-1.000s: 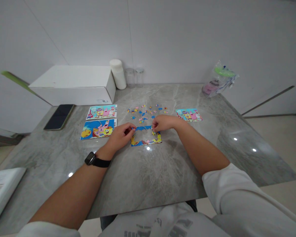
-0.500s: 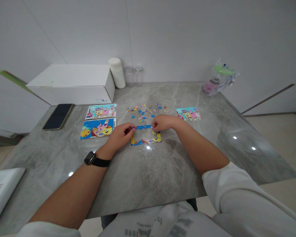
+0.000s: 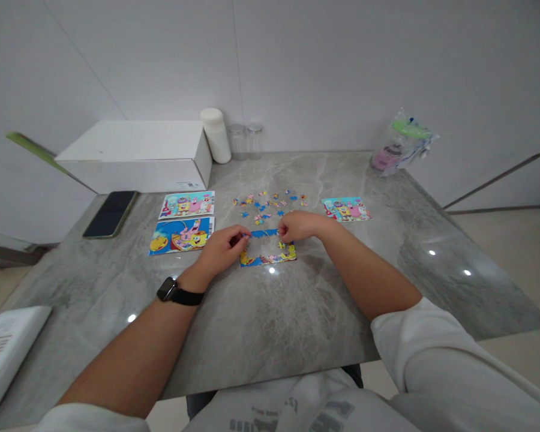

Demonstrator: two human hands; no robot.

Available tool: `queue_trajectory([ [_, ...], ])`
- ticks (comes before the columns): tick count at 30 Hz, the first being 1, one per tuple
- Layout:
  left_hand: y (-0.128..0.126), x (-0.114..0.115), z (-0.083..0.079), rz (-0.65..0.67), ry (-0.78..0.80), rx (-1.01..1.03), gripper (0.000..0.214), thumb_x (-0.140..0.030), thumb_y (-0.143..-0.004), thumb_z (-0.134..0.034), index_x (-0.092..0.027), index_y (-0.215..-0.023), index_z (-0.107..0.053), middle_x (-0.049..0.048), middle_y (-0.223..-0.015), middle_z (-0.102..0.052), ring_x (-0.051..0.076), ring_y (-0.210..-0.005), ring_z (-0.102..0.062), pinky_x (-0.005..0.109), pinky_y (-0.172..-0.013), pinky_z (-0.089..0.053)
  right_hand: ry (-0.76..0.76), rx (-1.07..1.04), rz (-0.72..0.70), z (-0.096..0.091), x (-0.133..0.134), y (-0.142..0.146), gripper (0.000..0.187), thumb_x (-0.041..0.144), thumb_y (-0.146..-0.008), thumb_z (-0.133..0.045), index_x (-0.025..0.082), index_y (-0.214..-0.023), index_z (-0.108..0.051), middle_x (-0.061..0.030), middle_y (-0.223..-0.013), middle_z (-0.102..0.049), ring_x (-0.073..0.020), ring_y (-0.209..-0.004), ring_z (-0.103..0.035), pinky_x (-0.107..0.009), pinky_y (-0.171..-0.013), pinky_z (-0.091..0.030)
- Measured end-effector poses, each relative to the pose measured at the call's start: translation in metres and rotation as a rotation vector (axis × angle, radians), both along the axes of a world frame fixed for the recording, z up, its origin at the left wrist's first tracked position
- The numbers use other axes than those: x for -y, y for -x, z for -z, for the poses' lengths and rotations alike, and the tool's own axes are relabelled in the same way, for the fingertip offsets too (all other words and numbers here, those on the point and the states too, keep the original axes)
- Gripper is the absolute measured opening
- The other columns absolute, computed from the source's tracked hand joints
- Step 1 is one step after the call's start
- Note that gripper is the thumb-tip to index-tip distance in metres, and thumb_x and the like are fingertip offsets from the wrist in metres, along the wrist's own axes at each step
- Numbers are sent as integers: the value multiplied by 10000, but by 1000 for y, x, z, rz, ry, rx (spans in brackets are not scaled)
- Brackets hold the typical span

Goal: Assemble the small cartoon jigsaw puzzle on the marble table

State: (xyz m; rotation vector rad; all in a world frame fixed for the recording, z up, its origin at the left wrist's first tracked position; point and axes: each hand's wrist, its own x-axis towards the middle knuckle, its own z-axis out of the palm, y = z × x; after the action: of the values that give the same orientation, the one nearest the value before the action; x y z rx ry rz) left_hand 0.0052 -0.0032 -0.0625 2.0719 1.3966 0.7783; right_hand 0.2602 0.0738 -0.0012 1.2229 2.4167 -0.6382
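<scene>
A partly built jigsaw frame (image 3: pixel 268 257), blue on top and yellow-pink along the bottom, lies on the grey marble table (image 3: pixel 274 324). My left hand (image 3: pixel 220 247) rests at its upper left corner, fingers pinched together on the blue edge pieces. My right hand (image 3: pixel 296 225) sits at the upper right corner, fingers curled and pinched on a small piece I cannot name. Several loose puzzle pieces (image 3: pixel 265 204) are scattered just behind the frame. A black watch (image 3: pixel 168 290) is on my left wrist.
Two cartoon picture cards (image 3: pixel 183 223) lie left of the puzzle, one more card (image 3: pixel 346 209) to the right. A dark phone (image 3: pixel 110 213), a white box (image 3: pixel 135 155), a white bottle (image 3: pixel 216 135), two glass jars (image 3: pixel 246 140) and a plastic bag (image 3: pixel 400 150) stand behind.
Both hands stay at the frame's top corners with only slight finger shifts. The view has drifted a little.
</scene>
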Motion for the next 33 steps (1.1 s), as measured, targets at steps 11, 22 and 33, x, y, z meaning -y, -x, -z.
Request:
queue_trajectory([
  [11,1,-1,3,12,6,3,266,-413,-1001,-562,-219,-1049,-738,11,-799,-719,179,-703,-635,299,-655,-456,15,-32,22,0,-4,-5,222,291,-829,-744,211,-1004,-856,-57,-985,-829,-205,-858,-716,-261,-684,-440],
  [22,0,0,-1,1,10,0,256,-397,-995,-565,-216,-1052,-737,8,-791,-709,179,-697,-623,304,-675,-456,-185,-272,306,-25,-24,-40,230,343,-920,-625,177,-920,-785,-41,-813,-746,-173,-731,-604,-284,-651,-372],
  [33,0,0,-6,-7,-4,-28,472,-505,-1058,-417,-218,-689,-478,-2,-651,-546,173,-635,-527,319,-624,-338,-528,-567,631,-42,-27,-53,295,413,-930,-610,154,-911,-752,-57,-810,-715,-173,-727,-570,-301,-694,-378],
])
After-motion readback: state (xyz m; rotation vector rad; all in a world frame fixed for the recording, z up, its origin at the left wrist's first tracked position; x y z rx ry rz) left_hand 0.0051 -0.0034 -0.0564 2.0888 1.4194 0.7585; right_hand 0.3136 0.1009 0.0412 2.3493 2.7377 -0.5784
